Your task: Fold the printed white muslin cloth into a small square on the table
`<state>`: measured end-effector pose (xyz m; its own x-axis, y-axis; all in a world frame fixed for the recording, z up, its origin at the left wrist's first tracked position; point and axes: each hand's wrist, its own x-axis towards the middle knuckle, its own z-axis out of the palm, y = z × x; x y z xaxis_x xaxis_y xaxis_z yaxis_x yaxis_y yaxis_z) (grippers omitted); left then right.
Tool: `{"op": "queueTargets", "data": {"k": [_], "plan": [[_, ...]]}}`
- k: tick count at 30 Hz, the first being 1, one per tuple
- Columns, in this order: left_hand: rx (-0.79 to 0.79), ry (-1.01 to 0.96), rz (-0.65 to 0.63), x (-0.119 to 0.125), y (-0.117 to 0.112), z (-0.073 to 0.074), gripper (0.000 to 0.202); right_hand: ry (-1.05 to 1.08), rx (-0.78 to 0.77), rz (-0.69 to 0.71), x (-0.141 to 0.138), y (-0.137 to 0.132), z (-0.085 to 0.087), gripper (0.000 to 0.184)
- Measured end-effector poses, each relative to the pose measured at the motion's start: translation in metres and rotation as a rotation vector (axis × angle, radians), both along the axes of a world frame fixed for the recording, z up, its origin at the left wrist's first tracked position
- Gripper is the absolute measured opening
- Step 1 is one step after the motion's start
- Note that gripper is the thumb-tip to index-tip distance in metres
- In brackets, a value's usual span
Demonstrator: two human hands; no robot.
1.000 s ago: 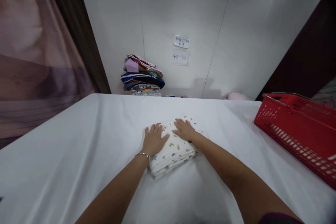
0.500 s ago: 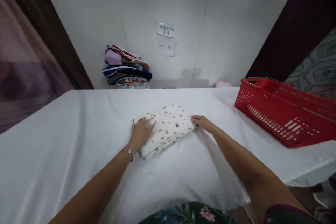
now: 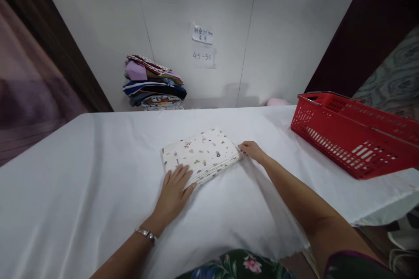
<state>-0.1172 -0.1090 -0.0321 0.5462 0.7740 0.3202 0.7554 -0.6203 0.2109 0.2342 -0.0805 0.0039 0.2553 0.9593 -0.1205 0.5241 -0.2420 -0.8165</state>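
A folded white cloth with a small print of shells and starfish lies in several layers on the table, turned at a slant. My left hand rests flat with fingers spread on its near left corner, and a bracelet circles that wrist. At the cloth's right end, my right hand has its fingertips pinched on the corner of the layers. The underside of the cloth is hidden.
White fabric covers the table. A red plastic basket stands on the right. Behind the far edge, a stack of folded fabrics rises against the wall, below and left of paper notes. A purple curtain hangs at left.
My left hand has slid toward me, from the cloth's left side to its near left corner, uncovering the left part of the print. My right hand stays at the right corner.
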Motion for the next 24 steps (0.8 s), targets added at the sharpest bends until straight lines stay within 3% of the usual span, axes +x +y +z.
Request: {"op": "queueTargets", "data": {"k": [13,24], "plan": [[0.052,-0.006,0.000,0.002,0.000,-0.003,0.042,-0.381,-0.119,0.091,-0.009,0.009,0.009,0.023],[0.048,-0.015,-0.012,0.001,0.001,-0.004,0.043,-0.273,-0.143,0.049,-0.010,0.003,0.031,0.013]]}}
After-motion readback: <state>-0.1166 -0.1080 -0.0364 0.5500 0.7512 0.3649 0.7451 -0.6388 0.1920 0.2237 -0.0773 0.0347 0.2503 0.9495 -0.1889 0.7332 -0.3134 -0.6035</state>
